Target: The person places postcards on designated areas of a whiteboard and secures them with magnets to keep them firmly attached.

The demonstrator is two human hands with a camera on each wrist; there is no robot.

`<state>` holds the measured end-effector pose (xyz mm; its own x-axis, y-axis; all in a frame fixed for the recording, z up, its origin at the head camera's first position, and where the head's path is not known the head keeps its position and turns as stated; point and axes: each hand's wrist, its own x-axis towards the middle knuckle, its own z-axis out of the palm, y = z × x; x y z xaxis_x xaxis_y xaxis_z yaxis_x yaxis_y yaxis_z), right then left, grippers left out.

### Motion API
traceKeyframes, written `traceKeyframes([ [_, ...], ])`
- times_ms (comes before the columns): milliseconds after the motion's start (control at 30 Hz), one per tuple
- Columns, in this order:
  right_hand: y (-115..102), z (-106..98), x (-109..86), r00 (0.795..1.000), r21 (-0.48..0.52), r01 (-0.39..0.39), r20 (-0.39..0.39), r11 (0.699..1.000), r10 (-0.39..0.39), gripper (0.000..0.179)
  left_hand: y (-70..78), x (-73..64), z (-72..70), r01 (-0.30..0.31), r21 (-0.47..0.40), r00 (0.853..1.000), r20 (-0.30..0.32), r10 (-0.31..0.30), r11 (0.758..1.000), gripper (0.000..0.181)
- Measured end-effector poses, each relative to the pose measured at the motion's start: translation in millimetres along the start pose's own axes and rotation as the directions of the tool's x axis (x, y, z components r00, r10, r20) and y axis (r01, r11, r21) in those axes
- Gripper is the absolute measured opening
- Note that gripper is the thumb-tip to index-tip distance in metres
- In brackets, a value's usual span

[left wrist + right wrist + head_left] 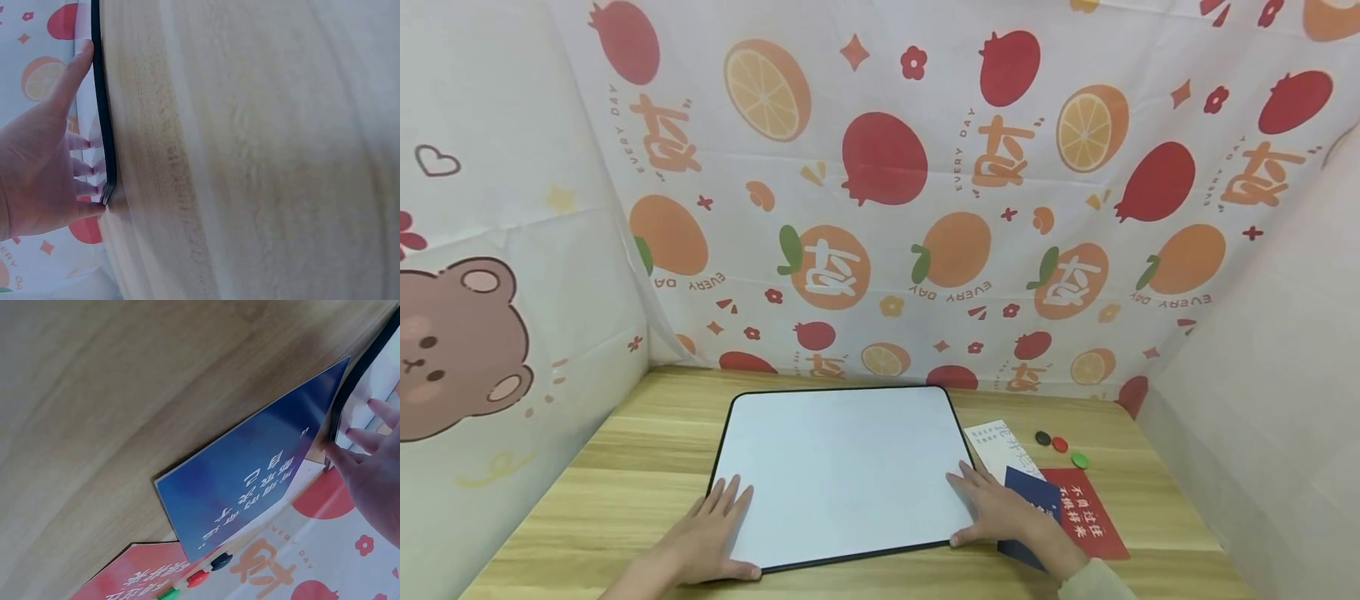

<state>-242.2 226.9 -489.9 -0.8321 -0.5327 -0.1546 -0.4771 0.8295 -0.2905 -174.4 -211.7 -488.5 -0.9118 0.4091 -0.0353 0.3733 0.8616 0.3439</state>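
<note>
Steadying the white, black-rimmed rectangular board (pixel 850 475)

It's lying on the pale wood-grain surface (pixel 587 500). Over the feed I've got left fingers (pixel 730 493) and right fingers (pixel 967 486) spread wide at its near corners, gripping nothing, probably so it can't slide.

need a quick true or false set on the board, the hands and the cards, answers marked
1. The left hand touches the whiteboard. True.

2. The right hand grips the blue card. False: its fingers are on the whiteboard, and the blue card lies apart from them.

3. The blue card overlaps the red card. True.

4. Writing covers the whiteboard's upper face. False: the part in view is blank.

5. The three small discs are black, red and green. True.

6. Those discs sit on the whiteboard. False: they lie on the table.
</note>
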Motion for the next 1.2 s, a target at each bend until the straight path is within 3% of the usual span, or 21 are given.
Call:
traceKeyframes([
  [367, -3.3, -0.6, -0.3, 1.0, 0.034, -0.003, 0.015, 0.999, 0.003, 0.104, -3.7, 2.8, -0.3, 0.021, -0.034, 1.0, 0.015, -0.02, 0.999, 0.114],
  [733, -12.6, 0.3, -0.8, 1.0, 0.037, -0.015, -0.003, 0.999, 0.015, 0.102, -13.4, 5.2, -6.3, -0.052, 0.006, 0.998, -0.03, 0.053, 0.999, 0.11],
  [967, -18.4, 2.1, 1.1, 1.0, 0.034, -0.017, -0.013, 0.999, 0.017, 0.102, -21.6, 8.0, -9.7, -0.058, -0.019, 0.998, -0.019, 0.058, 0.998, 0.108],
  [1200, -22.0, 3.6, 3.2, 0.998, 0.008, -0.01, -0.055, 1.0, 0.01, 0.09, -24.5, 11.2, -7.4, -0.063, 0.008, 0.994, -0.084, 0.063, 0.998, 0.098],
])
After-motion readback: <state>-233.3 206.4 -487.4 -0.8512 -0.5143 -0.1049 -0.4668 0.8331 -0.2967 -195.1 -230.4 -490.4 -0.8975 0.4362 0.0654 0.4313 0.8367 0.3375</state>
